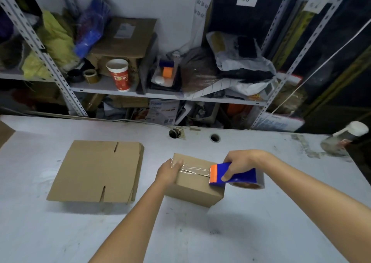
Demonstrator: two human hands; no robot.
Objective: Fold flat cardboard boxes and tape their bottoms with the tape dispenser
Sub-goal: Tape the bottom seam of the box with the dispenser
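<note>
On the left of the tabletop (60, 232) a stack of flat boxes (96, 171) is laid, well apart from the work and not touched by either hand. Just right of it, near the middle, the folded box (195, 184) is stood with its closed flaps facing up. The left hand (168, 172) is laid over the far-left end of that face, fingers fairly straight, and the start of the tape (195, 171) is pressed down under them; nothing is gripped by it. From there the clear strip is stretched rightward along the seam, so its long axis runs left to right, slanting a little toward the near side. At the right edge of the box the tape dispenser (234, 175) is held, its orange blade end resting on the top face and its roll hanging past the edge. The right hand (241, 160) is wrapped round the blue handle, thumb on the near side. The strip is judged to be nearly run out across the top: what is left is to be pulled over the right edge, down the side and cut, a move that falls to the right hand, the nearer one. Open tabletop is offered to the right of the box, with a bottle (345, 138) lying well apart at the far right edge, and the near side is taken up only by the two forearms
</note>
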